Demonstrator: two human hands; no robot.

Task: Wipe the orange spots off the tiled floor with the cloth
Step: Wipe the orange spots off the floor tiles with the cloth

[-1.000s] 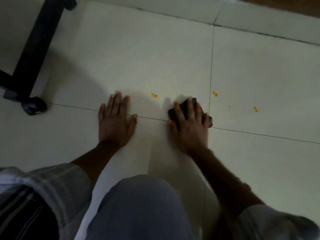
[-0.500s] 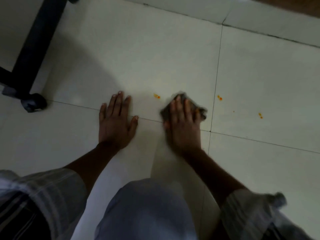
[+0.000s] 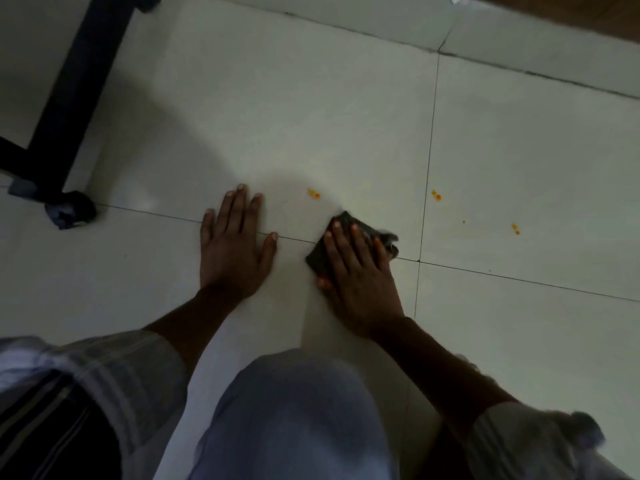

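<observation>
A dark folded cloth (image 3: 320, 256) lies on the pale tiled floor (image 3: 311, 116) across a grout line. My right hand (image 3: 360, 275) presses flat on top of it, fingers straight. My left hand (image 3: 233, 247) rests flat on the floor a little to the left, fingers spread. Orange spots sit beyond the hands: one pair (image 3: 313, 193) just up-left of the cloth, a second pair (image 3: 436, 195) right of the vertical grout line, a third (image 3: 515, 229) farther right.
A black chair base with a caster wheel (image 3: 71, 211) stands at the left. A skirting edge and brown wood (image 3: 571, 15) run along the top right. My bent knee in blue-grey cloth (image 3: 298, 417) fills the lower middle.
My right hand has slid the cloth left and then back down toward me along the grout line. The left hand stays planted. The orange spots look unchanged.
</observation>
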